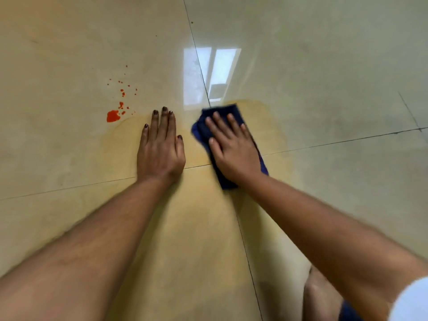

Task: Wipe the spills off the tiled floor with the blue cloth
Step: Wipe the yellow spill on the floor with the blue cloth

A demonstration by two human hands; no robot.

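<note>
My right hand (231, 147) lies flat on the blue cloth (225, 144), fingers straight and slightly spread, pressing it onto the tiled floor (324, 77) just right of the spot where the tile seams cross. My left hand (161, 147) rests palm-down on the floor left of the cloth, fingers straight and close together. Red drops (113, 115) lie left of that hand; a yellowish wet patch (271, 126) surrounds the cloth.

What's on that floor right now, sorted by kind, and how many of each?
Hands: 2, left hand flat on the tiled floor, right hand pressing the cloth
Blue cloth: 1
Spills: 2, red splatter and a yellowish wet patch
Total: 5
</note>
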